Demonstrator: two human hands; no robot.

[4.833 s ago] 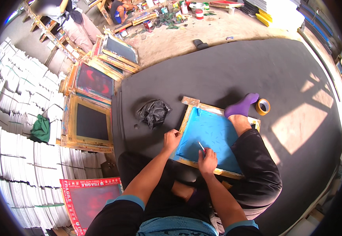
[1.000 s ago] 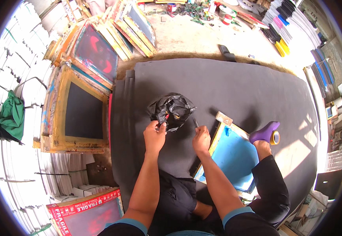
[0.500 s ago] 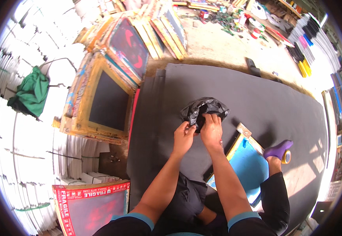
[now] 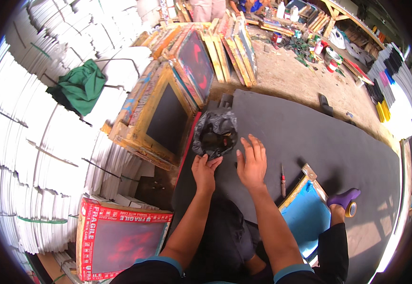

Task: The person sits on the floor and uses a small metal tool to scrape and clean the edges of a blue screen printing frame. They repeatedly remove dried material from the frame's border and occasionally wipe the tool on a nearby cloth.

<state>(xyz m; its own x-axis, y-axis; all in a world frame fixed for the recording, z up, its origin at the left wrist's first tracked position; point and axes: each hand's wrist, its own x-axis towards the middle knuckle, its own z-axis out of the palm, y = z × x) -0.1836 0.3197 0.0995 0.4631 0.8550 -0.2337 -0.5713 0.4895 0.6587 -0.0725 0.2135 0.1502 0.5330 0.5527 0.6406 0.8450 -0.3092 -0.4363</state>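
Observation:
A crumpled black plastic bag (image 4: 229, 122) stands with its mouth open at the left edge of the dark grey sheet (image 4: 310, 128). Something inside it is too dark to make out. My left hand (image 4: 204, 174) pinches the bag's near rim between thumb and fingers. To the right of the bag, my right hand (image 4: 252, 163) is raised over the sheet, empty, its fingers stretched out. A slim tool with a red handle, like a screwdriver (image 4: 283, 184), lies right of that hand. Beside it is a wood-framed blue printing screen (image 4: 305, 215).
Used printing screens (image 4: 168, 120) lean in a row at the left, before tall stacks of white sheets (image 4: 40, 142). A tape-edged screen (image 4: 125, 244) stands at lower left. My purple-socked foot (image 4: 343, 197) is beside a tape roll (image 4: 351, 208). Other people (image 4: 208, 9) are at the back.
The bag has moved left across the sheet with my left hand on its rim. My right hand has come out of the bag and opened. The screwdriver-like tool now shows.

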